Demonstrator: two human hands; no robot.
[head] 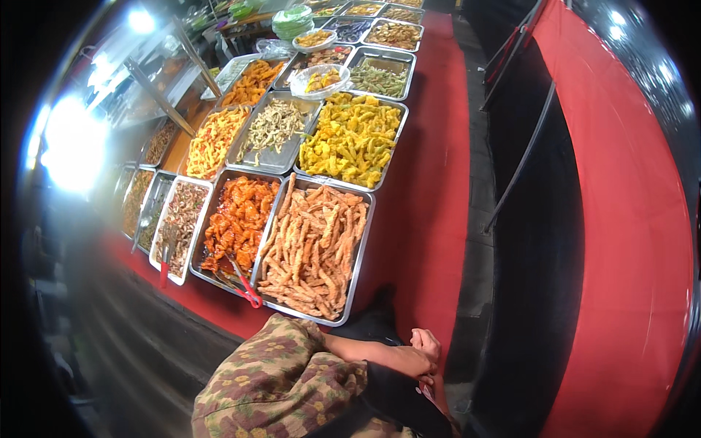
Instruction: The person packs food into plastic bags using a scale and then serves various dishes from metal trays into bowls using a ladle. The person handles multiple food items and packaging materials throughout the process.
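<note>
My left forearm reaches across in front of my body, and my left hand [420, 362] rests against my right wrist; its fingers are mostly hidden. Just above it, my right hand [426, 341] shows curled fingers and no visible object. The nearest metal tray [358, 263], left of my hands, holds long breaded fried strips [315, 246]. Beside it, a tray of glazed orange-red pieces [241, 211] has red-handled tongs [249, 293] lying over its near edge. Yellow battered pieces [353, 139] fill a tray behind the strips.
More food trays run back along the red-covered table [421, 180]. Red-handled tongs [164, 268] lie on a white tray [204, 211]. Green plates [292, 22] are stacked behind. Clear panels with metal posts [161, 98] stand left; another red surface [630, 219] curves at right.
</note>
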